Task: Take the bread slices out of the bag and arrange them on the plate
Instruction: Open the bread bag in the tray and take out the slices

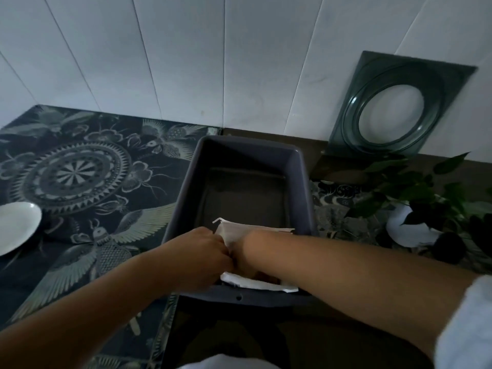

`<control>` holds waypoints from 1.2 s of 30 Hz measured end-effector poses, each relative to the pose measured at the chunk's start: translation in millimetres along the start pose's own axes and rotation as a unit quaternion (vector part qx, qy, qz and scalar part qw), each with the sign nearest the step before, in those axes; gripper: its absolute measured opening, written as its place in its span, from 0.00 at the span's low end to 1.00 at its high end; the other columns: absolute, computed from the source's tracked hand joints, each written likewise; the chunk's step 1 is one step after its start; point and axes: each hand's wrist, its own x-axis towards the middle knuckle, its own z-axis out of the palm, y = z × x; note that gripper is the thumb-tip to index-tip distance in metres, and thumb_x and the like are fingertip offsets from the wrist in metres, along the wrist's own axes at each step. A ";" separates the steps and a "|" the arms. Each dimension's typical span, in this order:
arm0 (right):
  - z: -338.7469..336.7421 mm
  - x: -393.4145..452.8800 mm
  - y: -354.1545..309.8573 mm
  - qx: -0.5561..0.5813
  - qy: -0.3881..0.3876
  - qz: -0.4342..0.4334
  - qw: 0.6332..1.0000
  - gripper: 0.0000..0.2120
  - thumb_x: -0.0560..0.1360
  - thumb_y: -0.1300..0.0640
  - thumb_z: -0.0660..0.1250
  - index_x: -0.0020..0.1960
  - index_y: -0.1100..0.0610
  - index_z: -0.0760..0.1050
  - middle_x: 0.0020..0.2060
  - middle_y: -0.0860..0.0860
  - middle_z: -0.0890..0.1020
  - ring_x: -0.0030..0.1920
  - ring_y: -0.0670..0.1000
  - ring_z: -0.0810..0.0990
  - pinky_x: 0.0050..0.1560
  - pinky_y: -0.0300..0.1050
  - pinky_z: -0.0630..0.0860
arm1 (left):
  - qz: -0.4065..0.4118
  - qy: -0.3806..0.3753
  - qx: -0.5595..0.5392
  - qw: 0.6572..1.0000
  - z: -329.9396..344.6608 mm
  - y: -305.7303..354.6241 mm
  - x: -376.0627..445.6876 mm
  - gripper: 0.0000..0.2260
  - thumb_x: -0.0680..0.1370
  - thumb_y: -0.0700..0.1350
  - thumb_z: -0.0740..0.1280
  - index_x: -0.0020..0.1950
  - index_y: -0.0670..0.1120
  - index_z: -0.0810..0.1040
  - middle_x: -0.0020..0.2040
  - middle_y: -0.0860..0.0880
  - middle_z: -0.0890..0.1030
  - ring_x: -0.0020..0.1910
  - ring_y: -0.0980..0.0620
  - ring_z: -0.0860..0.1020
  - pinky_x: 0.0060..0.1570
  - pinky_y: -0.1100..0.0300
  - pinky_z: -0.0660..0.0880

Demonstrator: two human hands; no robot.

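A white bag [234, 233] lies in the near end of a dark grey plastic tub [300, 182]. My left hand [205, 254] grips the bag's left edge at its mouth. My right hand [247, 257] is pushed into the bag, so its fingers are hidden and I cannot tell what they hold. No bread slice is visible. The white plate [16, 227] sits at the far left edge of the view on the patterned cloth, well apart from both hands.
The tub's far part is bare. A dark patterned cloth [85, 177] covers the table on the left. A green square frame with a round opening [394, 107] leans on the white wall. A leafy plant in a white pot [410, 230] stands at the right.
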 end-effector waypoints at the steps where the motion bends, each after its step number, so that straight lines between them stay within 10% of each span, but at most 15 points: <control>1: 5.5 5.9 -19.3 0.092 -0.091 0.042 0.991 0.13 0.79 0.68 0.57 0.56 0.63 0.79 0.50 0.63 0.81 0.49 0.62 0.81 0.46 0.55 0.74 | -0.003 0.008 -0.003 1.000 2.9 1.3 -1.6 0.10 0.76 0.45 0.63 0.53 0.54 0.81 0.47 0.54 0.84 0.48 0.52 0.78 0.51 0.51 0.74; 3: 19.5 25.4 -52.3 0.251 0.020 0.110 0.962 0.11 0.73 0.77 0.56 0.42 0.66 0.74 0.35 0.65 0.72 0.34 0.59 0.71 0.39 0.58 0.66 | -0.014 0.027 -0.016 0.999 7.9 2.4 -5.4 0.10 0.76 0.44 0.63 0.53 0.54 0.81 0.47 0.53 0.83 0.49 0.51 0.77 0.53 0.51 0.72; 5: 28.0 34.4 -35.0 0.199 -0.050 0.073 0.976 0.04 0.77 0.69 0.61 0.48 0.67 0.74 0.38 0.64 0.72 0.33 0.58 0.67 0.40 0.59 0.65 | -0.022 0.043 -0.028 0.998 10.2 2.1 -9.9 0.08 0.76 0.42 0.64 0.49 0.52 0.80 0.46 0.53 0.83 0.48 0.50 0.77 0.53 0.51 0.72; 6: 33.9 28.1 -12.4 0.035 -0.060 0.014 0.997 0.10 0.79 0.62 0.62 0.57 0.66 0.75 0.45 0.64 0.76 0.37 0.58 0.73 0.45 0.59 0.70 | -0.023 0.054 -0.029 0.998 10.6 1.7 -11.9 0.06 0.75 0.42 0.65 0.47 0.51 0.80 0.45 0.53 0.83 0.48 0.50 0.78 0.52 0.50 0.73; 11: 45.1 57.7 16.1 -0.045 -0.065 -0.113 0.990 0.18 0.82 0.52 0.58 0.69 0.57 0.72 0.65 0.55 0.78 0.64 0.57 0.76 0.67 0.53 0.69 | -0.003 0.110 -0.050 0.993 17.6 0.1 -15.9 0.05 0.72 0.41 0.69 0.44 0.49 0.81 0.42 0.53 0.83 0.44 0.50 0.79 0.48 0.49 0.76; 21: 69.8 54.2 19.0 0.044 0.110 -0.168 0.979 0.15 0.82 0.54 0.56 0.64 0.57 0.73 0.58 0.56 0.81 0.56 0.56 0.80 0.60 0.55 0.75 | -0.078 0.174 -0.001 0.982 28.8 10.1 -14.7 0.10 0.68 0.46 0.75 0.48 0.51 0.81 0.57 0.48 0.81 0.67 0.42 0.72 0.61 0.35 0.67; 26: 54.9 38.5 40.4 0.120 0.068 -0.097 0.986 0.10 0.79 0.54 0.63 0.55 0.56 0.79 0.48 0.56 0.82 0.48 0.61 0.81 0.47 0.57 0.79 | -0.173 0.230 -0.029 0.957 39.3 19.6 -16.5 0.12 0.71 0.49 0.72 0.54 0.53 0.80 0.60 0.51 0.79 0.69 0.46 0.68 0.62 0.36 0.66; 28: 46.3 27.2 11.3 0.090 0.185 -0.018 0.978 0.08 0.79 0.54 0.64 0.55 0.54 0.79 0.45 0.54 0.80 0.45 0.58 0.80 0.40 0.51 0.77 | -0.191 0.245 -0.041 0.950 41.8 22.2 -16.3 0.15 0.70 0.48 0.73 0.57 0.53 0.80 0.61 0.51 0.79 0.70 0.47 0.66 0.61 0.37 0.65; 30: 25.0 10.6 -21.9 0.283 0.216 0.178 0.917 0.11 0.82 0.58 0.60 0.60 0.55 0.77 0.48 0.56 0.81 0.47 0.57 0.81 0.39 0.50 0.79 | -0.206 0.257 -0.052 0.943 42.6 24.6 -15.3 0.17 0.70 0.48 0.73 0.58 0.52 0.81 0.62 0.51 0.79 0.70 0.48 0.66 0.62 0.38 0.64; 32: 15.6 28.0 -71.8 0.468 0.359 0.225 0.775 0.14 0.83 0.61 0.57 0.66 0.61 0.73 0.54 0.59 0.82 0.51 0.59 0.83 0.40 0.53 0.81 | -0.208 0.264 -0.060 0.940 41.3 27.5 -13.0 0.17 0.71 0.50 0.70 0.59 0.51 0.81 0.62 0.51 0.80 0.71 0.48 0.65 0.63 0.40 0.61; 36: 8.6 7.0 -74.6 0.538 0.337 0.155 0.757 0.18 0.84 0.57 0.54 0.72 0.57 0.69 0.65 0.58 0.79 0.58 0.60 0.81 0.44 0.58 0.80 | -0.209 0.265 -0.071 0.939 39.0 32.4 -5.2 0.22 0.71 0.53 0.73 0.65 0.53 0.76 0.70 0.48 0.73 0.73 0.44 0.61 0.63 0.40 0.63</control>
